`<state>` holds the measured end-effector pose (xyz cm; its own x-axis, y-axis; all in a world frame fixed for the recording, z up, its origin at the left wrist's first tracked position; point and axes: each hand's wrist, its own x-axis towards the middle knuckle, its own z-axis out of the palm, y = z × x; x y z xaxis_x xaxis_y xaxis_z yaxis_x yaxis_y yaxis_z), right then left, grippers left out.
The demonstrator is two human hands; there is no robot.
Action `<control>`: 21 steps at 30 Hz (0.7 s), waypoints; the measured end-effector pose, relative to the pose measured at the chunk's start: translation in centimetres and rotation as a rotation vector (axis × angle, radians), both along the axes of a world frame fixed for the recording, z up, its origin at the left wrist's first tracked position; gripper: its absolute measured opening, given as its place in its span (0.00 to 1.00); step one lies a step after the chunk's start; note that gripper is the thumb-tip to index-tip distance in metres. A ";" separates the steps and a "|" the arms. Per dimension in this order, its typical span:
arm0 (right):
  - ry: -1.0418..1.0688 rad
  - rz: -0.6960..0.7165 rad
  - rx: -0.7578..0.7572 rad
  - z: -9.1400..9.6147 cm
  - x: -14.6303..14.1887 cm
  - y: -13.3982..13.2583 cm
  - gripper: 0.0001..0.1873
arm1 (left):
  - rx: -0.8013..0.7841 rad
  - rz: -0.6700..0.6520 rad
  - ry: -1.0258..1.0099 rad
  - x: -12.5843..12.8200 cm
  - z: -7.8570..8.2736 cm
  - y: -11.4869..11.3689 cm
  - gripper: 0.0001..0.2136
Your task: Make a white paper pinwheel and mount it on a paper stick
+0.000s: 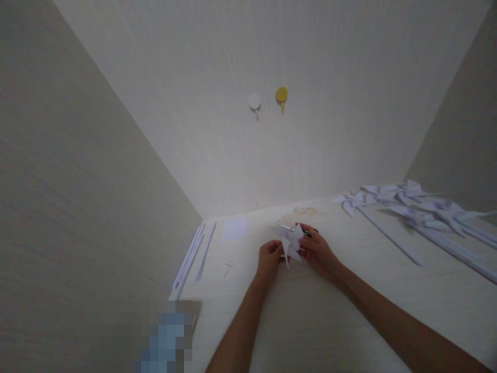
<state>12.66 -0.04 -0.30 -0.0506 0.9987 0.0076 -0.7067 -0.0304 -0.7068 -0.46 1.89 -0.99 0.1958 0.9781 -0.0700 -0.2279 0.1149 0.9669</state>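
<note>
A white paper pinwheel (290, 244) with pointed blades is between my two hands, above the pale tabletop. My left hand (269, 260) is closed, its thumb and fingertips pinching the pinwheel's left side. From the right, my right hand (317, 253) grips the opposite side with bent fingers. Scissors (286, 227) with black handles show just behind the pinwheel, right by my right fingers; whether that hand touches them I cannot tell. The pinwheel's centre is partly covered by its folded blades.
Several finished pinwheels (413, 199) on rolled paper sticks (388, 235) lie at the right. A square paper sheet (235, 229) and several paper sticks (189, 259) lie at the left. Walls enclose the table; a white hook (254, 101) and a yellow hook (281, 94) are on the back one.
</note>
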 end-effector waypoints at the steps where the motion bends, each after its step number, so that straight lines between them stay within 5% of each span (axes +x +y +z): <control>1: -0.006 -0.002 0.008 0.0 0.0 -0.1 0.23 | 0.005 0.002 0.009 0.0 -0.1 0.0 0.10; 21: -0.174 -0.031 0.051 -0.2 -0.1 0.1 0.24 | 0.062 -0.024 0.068 -0.1 0.3 -0.2 0.10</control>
